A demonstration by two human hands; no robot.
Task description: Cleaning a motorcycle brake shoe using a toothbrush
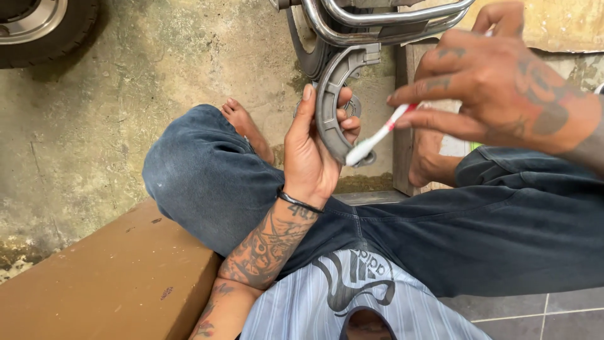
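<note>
Head: left hand (311, 157) grips shoe (333, 107) (curved)

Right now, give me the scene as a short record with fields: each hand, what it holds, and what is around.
left hand: grips a grey curved metal part, shaped like a half ring, held upright
right hand: pinches a red and white toothbrush by its handle
contact: the brush's white head meets the part's lower end
posture: seated, blue jeans, bare foot on the concrete floor
nearby: chrome tubes above, tyre top left, brown ledge lower left
</note>
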